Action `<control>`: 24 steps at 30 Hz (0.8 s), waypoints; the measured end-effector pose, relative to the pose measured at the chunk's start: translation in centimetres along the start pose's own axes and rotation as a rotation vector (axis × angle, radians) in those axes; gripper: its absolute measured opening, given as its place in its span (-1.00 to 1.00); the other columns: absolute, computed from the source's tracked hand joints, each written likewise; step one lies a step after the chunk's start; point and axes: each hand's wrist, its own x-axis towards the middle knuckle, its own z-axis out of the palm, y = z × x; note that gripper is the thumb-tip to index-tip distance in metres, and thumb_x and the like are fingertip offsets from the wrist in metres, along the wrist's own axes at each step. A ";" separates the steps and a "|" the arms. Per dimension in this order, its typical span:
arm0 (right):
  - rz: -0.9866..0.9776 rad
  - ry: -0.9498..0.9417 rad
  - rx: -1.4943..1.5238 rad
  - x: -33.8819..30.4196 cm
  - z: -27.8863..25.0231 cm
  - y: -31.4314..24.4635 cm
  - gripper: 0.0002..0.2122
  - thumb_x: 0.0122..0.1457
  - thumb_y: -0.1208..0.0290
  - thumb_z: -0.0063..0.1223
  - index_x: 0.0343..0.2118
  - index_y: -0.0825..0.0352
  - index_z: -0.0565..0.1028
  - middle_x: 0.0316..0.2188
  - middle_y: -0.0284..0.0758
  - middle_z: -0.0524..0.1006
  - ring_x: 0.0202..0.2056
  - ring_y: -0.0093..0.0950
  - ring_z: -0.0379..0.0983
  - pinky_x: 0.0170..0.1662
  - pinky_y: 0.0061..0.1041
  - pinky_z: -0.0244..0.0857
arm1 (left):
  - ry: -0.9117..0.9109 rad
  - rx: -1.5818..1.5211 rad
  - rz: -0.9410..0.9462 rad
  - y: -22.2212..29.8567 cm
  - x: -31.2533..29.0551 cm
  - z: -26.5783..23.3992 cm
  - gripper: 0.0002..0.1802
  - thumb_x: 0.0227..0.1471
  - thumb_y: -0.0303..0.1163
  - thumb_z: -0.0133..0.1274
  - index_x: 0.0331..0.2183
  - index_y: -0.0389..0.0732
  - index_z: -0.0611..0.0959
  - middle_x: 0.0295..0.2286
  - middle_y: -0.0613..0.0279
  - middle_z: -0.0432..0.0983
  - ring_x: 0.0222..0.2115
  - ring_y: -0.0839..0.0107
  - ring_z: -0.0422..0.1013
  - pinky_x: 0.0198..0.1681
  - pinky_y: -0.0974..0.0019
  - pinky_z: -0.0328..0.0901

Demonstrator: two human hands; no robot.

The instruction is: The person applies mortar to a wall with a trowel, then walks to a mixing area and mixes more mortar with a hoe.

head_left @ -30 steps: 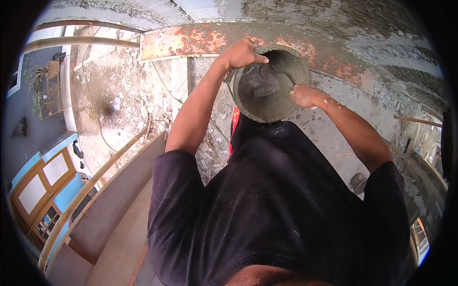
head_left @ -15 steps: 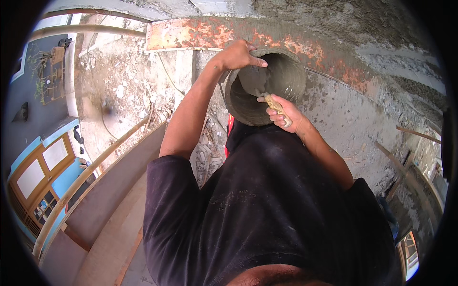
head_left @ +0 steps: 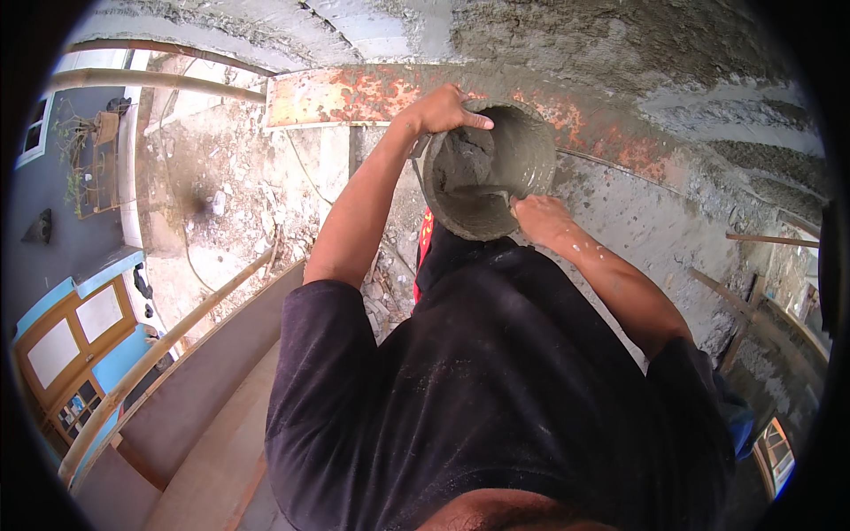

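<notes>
A round bucket [head_left: 534, 146], its walls coated in grey cement, is tilted with its mouth toward me. Wet mortar [head_left: 464, 156] lies inside it, mostly on the left side. My left hand [head_left: 445, 111] is closed over the bucket's far-left rim, thumb pointing inward. At the near-right rim my right hand [head_left: 542, 219] grips a trowel, knuckles up, hiding most of its handle. The trowel's blade [head_left: 482, 190] is inside the bucket, by the lower edge of the mortar. Pale splashes dot my right forearm.
Beyond the bucket runs a mortar-spattered orange board [head_left: 341, 96] along a rough cement wall [head_left: 611, 53]. Rubble [head_left: 217, 199] covers the ground at left. A bamboo pole [head_left: 168, 341] and wooden planks [head_left: 212, 407] lie lower left. Sticks [head_left: 770, 240] jut out at right.
My right hand has turned knuckles-up and moved slightly right and down to the rim. The trowel blade has swung lower inside the bucket. My left hand keeps its grip on the rim.
</notes>
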 end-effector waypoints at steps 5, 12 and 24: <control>0.187 0.192 0.102 1.0 -4.7 -2.0 -0.68 0.19 0.52 -0.20 0.01 0.39 0.38 -0.31 -0.06 0.59 -0.21 -0.08 0.55 -0.14 -0.12 0.42 | 0.049 -0.066 0.122 0.7 0.5 0.8 -0.17 -0.29 0.28 0.31 -0.55 -0.48 0.61 -0.59 -0.09 0.50 -0.47 0.16 0.45 -0.30 0.09 0.29; 0.162 -0.150 0.494 -4.6 -8.8 -0.3 -0.69 0.24 0.31 -0.09 -0.13 0.49 0.45 -0.33 -0.04 0.58 -0.25 -0.17 0.55 -0.15 -0.18 0.39 | 0.031 -0.106 0.010 -0.1 -1.4 0.8 -0.16 -0.27 0.31 0.29 -0.49 -0.46 0.65 -0.59 -0.06 0.52 -0.46 0.18 0.47 -0.31 0.14 0.32; 0.457 -0.594 1.456 -4.1 1.2 -0.1 -0.54 0.34 0.00 -0.29 -0.28 0.38 0.47 -0.66 -0.46 0.31 -0.75 -0.66 0.20 -0.73 -0.57 0.12 | 0.130 -0.090 0.038 3.0 -0.7 5.0 0.02 -0.26 0.33 0.24 -0.15 -0.56 0.58 -0.15 -0.31 0.51 -0.06 -0.03 0.46 0.03 0.16 0.32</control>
